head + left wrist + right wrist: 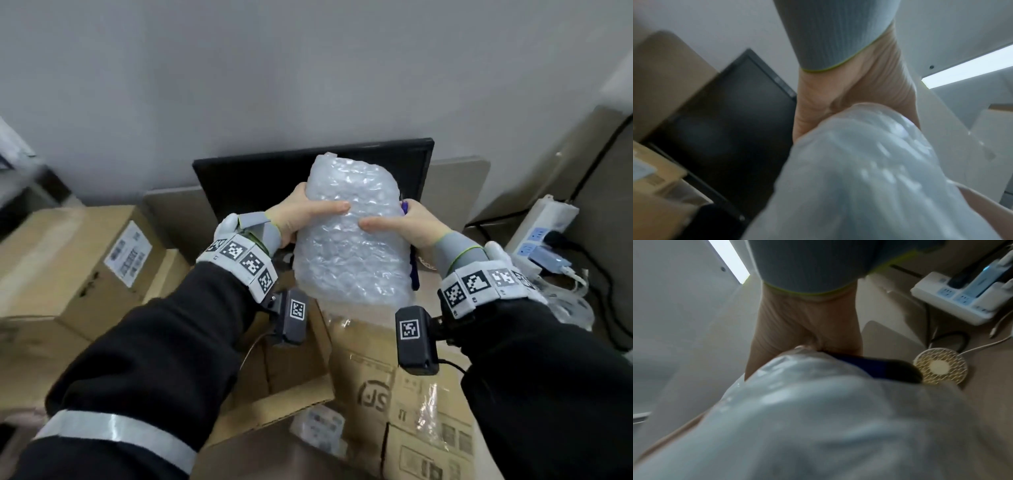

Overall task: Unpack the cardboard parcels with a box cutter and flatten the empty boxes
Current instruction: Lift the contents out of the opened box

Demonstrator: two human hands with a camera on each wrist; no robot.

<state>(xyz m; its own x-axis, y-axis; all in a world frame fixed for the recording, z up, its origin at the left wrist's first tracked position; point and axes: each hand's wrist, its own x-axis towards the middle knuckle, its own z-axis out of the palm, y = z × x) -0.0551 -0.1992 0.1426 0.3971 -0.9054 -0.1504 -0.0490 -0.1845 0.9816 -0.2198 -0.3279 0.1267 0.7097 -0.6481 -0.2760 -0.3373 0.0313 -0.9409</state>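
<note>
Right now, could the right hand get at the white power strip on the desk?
Probably not yet: the right hand grips the bubble-wrapped bundle and a blue-handled tool. The power strip lies unobstructed to its right.

The bundle (349,233) I held was clear bubble wrap, glossy and bumpy. The boxes (394,387) below were matt brown cardboard with shiny tape and paper labels. The power strip (541,226) was smooth white plastic, and my cuffs (260,229) ribbed grey cloth.
</note>
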